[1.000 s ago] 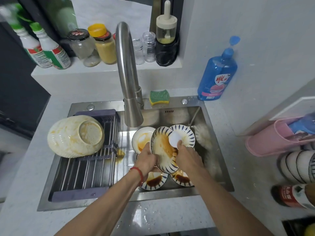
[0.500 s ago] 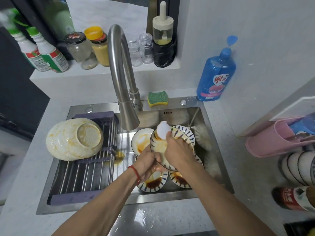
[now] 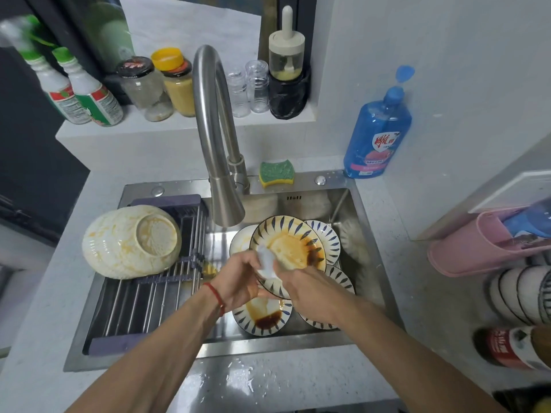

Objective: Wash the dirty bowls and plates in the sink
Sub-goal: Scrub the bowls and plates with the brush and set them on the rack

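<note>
Striped plate (image 3: 290, 245), smeared with brown sauce, held tilted over the sink (image 3: 366, 234) just below the faucet (image 3: 222, 201). Left hand (image 3: 238, 281) curled round its near rim. Right hand (image 3: 304, 290) gripping a white cloth (image 3: 267, 263), pressed to the plate's lower face. More sauce-stained striped plates (image 3: 264, 315) lying in the basin underneath. Large cream bowl (image 3: 131, 241), stained yellow, upturned on the drying rack (image 3: 143, 296) at the sink's left. Green-yellow sponge (image 3: 275, 172) on the back ledge, blue soap bottle (image 3: 377, 135) to its right.
</note>
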The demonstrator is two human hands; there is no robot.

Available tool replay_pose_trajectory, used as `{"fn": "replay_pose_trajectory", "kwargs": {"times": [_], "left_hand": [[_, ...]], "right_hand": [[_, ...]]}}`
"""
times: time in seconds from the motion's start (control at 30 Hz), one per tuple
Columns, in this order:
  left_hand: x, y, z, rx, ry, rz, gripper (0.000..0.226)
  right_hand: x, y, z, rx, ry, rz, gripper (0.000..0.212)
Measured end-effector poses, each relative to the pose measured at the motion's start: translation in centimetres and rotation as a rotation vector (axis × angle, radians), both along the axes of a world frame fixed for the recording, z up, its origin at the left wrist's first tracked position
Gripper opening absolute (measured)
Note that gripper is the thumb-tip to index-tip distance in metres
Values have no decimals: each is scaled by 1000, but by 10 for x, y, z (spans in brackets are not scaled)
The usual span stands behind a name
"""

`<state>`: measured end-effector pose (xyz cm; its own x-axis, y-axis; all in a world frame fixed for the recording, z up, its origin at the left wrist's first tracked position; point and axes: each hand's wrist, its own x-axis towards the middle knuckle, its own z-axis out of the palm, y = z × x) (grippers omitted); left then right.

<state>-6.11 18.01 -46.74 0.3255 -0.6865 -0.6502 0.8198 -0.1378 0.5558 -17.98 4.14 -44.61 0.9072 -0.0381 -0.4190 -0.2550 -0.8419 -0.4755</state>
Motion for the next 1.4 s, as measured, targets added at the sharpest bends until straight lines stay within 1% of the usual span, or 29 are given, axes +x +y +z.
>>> {"fn": "replay_pose_trajectory", "kwargs": {"times": [0.07,0.13,0.2,0.23,0.27,0.33,0.4,0.43,0.5,0.57,0.6,0.73,0.87,1.0,1.1,1.23,1.33,1.4], "left_hand": [[-4,0,-4,40,-13,76,32],[-9,-2,-7,150,-120,113,36],[-16,-6,-14,221,-200,113,47],[-20,-7,-15,238,-216,113,51],[-23,-10,-14,238,-218,114,56],[-24,-14,-14,228,-219,119,63],[-22,-13,-11,241,-232,126,60],[-22,-12,-10,230,-232,110,60],[-26,-12,-8,198,-232,77,66],[-31,-14,-4,181,-230,67,66],[-31,-15,-1,175,-232,69,64],[-22,-10,2,185,-247,78,62],[-21,-11,10,184,-268,30,62],[-21,-11,6,209,-297,-16,59],[-22,-11,2,179,-280,-24,65],[-25,-11,4,171,-260,-46,66],[-23,-10,-2,160,-249,-37,72],[-22,-12,-3,166,-225,-33,71]], "right_hand": [[-19,5,-1,-70,48,59,70],[-41,-3,-4,-147,146,95,69],[-48,-26,-10,-227,214,15,69],[-48,-33,-13,-271,210,-26,68],[-46,-34,-15,-302,199,-47,67],[-44,-22,-17,-297,200,-44,66],[-45,-9,-15,-289,214,-21,67],[-42,-13,-15,-323,211,-49,67],[-28,-29,-18,-390,191,-179,68],[-14,-34,-15,-372,150,-274,70],[-10,-29,-13,-342,130,-282,70],[-30,5,-11,-191,54,-199,75],[-20,-7,-21,-221,22,-339,72],[-17,10,-17,-153,-24,-274,75],[-9,-9,-20,-205,11,-363,73],[-15,11,-15,-152,-11,-263,77],[-12,-11,-19,-224,7,-362,74],[-14,1,-14,-208,-29,-338,75]]}}
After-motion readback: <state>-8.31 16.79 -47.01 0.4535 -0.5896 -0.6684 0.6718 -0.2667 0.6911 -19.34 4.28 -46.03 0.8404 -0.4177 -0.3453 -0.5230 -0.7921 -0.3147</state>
